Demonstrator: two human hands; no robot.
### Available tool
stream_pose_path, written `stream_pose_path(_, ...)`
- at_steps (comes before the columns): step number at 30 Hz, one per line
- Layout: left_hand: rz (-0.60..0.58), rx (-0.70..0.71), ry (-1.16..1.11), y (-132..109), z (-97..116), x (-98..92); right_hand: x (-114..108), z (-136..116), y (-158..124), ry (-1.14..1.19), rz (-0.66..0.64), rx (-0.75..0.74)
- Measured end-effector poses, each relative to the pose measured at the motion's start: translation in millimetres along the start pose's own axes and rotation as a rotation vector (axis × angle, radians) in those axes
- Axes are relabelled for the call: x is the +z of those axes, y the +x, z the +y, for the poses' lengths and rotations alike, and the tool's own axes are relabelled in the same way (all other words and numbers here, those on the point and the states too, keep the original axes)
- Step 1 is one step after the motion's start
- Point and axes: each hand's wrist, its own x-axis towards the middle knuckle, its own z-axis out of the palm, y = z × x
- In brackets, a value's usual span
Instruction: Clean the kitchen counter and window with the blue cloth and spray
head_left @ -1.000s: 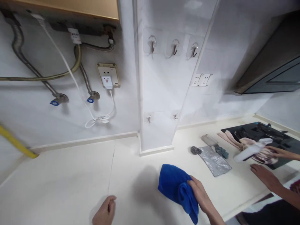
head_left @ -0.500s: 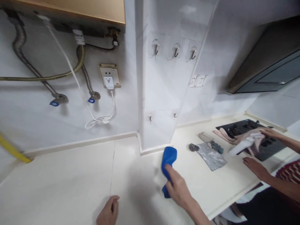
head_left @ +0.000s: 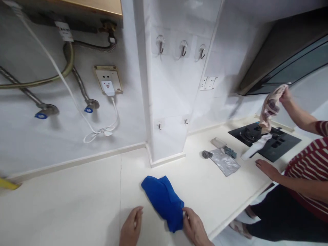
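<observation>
A blue cloth (head_left: 164,201) lies spread and slightly creased on the white countertop (head_left: 77,201). At its right edge, my right hand (head_left: 195,227) pinches the fabric between thumb and fingers. My left hand (head_left: 131,226) rests low over the counter, left of the cloth and apart from it. Its fingers are curled in, and nothing shows in them.
On the right, a person in a striped top (head_left: 309,167) lifts a patterned cloth (head_left: 270,107) over the black gas hob (head_left: 284,145). A silvery sheet (head_left: 227,164), a scouring pad (head_left: 207,154) and a white roll-like item (head_left: 256,147) lie nearby. A wall column (head_left: 169,102) carries hooks.
The blue cloth has gone from bunched in my right hand to spread on the counter. My left hand has shifted right in view. The other person has raised the patterned cloth.
</observation>
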Motion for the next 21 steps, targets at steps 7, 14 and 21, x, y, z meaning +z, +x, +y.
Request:
stream_pose_path(7, 0.092, 0.176, 0.077, 79, 23, 40.3, 17, 6, 25, -0.132, 0.133, -0.062)
stream_pose_path(14, -0.012, 0.084, 0.137, 121, 25, 34.9, 44, -9, 56, -0.254, -0.036, 0.062)
stream_pose_path(21, -0.215, 0.091, 0.042, 85, 37, -11.2, 22, -16, 68, 0.015, -0.115, 0.091)
